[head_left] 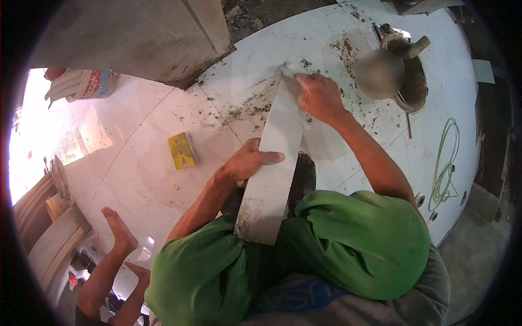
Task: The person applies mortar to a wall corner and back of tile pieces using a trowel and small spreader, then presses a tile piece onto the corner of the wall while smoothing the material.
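Observation:
A long white tile strip [281,127] slants between my green-clad legs, its near end smeared with grey grime. My left hand [253,162] grips its left edge around the middle, thumb lying across the face. My right hand [318,95] is closed at the strip's far end, fingertips against that end; whether they also hold something small and pale is unclear. A yellow block with dark spots [182,151] lies on the white tiled floor [141,185] left of my left hand. A worn bucket [417,81] with tools in it stands beyond my right hand, partly blurred.
A concrete block face [141,32] borders the floor at top left, near a bucket of offcuts [92,87]. Stacked boards [57,228] lie at left. Another person's bare legs [117,244] are at lower left. A green cord coil [446,174] lies at right. Dark debris [348,54] is scattered ahead.

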Available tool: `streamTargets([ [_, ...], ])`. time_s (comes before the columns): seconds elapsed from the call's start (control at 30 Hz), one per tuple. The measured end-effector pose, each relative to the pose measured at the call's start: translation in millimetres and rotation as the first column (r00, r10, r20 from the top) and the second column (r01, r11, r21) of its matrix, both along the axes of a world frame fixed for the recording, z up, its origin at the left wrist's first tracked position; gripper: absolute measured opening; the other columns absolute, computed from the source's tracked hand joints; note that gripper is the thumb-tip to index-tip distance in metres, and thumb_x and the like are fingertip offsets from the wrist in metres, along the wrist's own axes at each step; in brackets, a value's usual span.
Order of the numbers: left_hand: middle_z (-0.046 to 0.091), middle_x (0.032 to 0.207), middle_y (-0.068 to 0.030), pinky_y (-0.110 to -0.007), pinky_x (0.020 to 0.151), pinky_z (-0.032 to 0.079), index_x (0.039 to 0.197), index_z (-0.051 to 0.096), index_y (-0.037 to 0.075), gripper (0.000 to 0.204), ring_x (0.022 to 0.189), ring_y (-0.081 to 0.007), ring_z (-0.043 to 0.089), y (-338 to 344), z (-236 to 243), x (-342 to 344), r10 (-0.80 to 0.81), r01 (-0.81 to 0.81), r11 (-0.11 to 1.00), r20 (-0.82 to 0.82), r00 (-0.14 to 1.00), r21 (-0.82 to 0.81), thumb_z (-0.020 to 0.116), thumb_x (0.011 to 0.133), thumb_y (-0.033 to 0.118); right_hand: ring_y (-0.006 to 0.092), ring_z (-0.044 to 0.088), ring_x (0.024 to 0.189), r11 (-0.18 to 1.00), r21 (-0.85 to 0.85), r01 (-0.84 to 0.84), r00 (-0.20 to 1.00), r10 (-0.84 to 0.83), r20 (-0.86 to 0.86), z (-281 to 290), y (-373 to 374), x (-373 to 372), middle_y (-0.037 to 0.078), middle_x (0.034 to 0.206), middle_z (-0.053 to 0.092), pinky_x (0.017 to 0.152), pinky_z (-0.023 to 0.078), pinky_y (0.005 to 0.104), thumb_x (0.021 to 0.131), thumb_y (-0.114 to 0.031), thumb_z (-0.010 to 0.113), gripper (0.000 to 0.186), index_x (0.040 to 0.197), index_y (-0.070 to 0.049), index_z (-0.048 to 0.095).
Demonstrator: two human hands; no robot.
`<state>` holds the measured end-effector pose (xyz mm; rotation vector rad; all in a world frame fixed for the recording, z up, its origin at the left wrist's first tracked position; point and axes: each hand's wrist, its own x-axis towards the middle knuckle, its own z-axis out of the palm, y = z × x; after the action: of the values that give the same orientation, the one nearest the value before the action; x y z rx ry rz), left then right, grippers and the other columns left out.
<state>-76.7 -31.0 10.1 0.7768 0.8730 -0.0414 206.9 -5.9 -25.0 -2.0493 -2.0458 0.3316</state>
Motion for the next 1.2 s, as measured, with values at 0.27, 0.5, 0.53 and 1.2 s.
streamTargets([
  [0.27,0.075,0.097,-0.0085,-0.032,0.063,0.057,0.122,0.071,-0.005,0.038,0.076,-0.0141,0.070,1,7,1,-0.028,0.027,0.999,0.033,0.999,0.040,0.073,0.096,0.023,0.0397,0.073,0.094,0.999,-0.011,-0.050,0.998,0.051,0.037,9,8,5,0.022,0.094,0.074,0.086,0.057,0.0547,0.084,-0.016,0.067,0.036,0.118,-0.010,0.074],
  [0.5,0.076,0.107,-0.0099,-0.034,0.075,0.060,0.129,0.069,-0.004,0.040,0.087,-0.0180,0.074,-3,6,-6,0.055,-0.053,0.997,0.040,0.998,-0.059,0.068,0.103,0.026,0.0412,0.071,0.089,0.995,-0.078,-0.055,0.994,0.062,0.090,4,15,13,0.019,0.089,0.072,0.079,0.057,0.0529,0.081,-0.008,0.067,0.035,0.114,-0.012,0.075],
  [0.53,0.076,0.112,-0.0112,-0.036,0.082,0.060,0.132,0.067,-0.003,0.045,0.093,-0.0197,0.074,0,12,-3,0.129,-0.126,0.985,0.017,0.992,-0.122,0.063,0.106,0.034,0.0405,0.070,0.087,0.994,-0.061,-0.085,0.992,0.090,0.087,8,9,8,0.018,0.086,0.070,0.077,0.057,0.0533,0.080,-0.008,0.067,0.035,0.114,-0.013,0.075],
  [1.2,0.067,0.126,-0.0316,-0.053,0.098,0.058,0.150,0.048,-0.001,0.073,0.110,-0.0425,0.072,-1,-29,25,0.494,-0.418,0.843,0.178,0.851,-0.338,0.029,0.114,0.059,0.0145,0.072,0.087,0.725,-0.564,-0.396,0.453,-0.380,-0.806,87,-83,-59,0.013,0.099,0.080,0.085,0.058,0.0344,0.101,-0.014,0.069,0.029,0.122,0.005,0.074],
])
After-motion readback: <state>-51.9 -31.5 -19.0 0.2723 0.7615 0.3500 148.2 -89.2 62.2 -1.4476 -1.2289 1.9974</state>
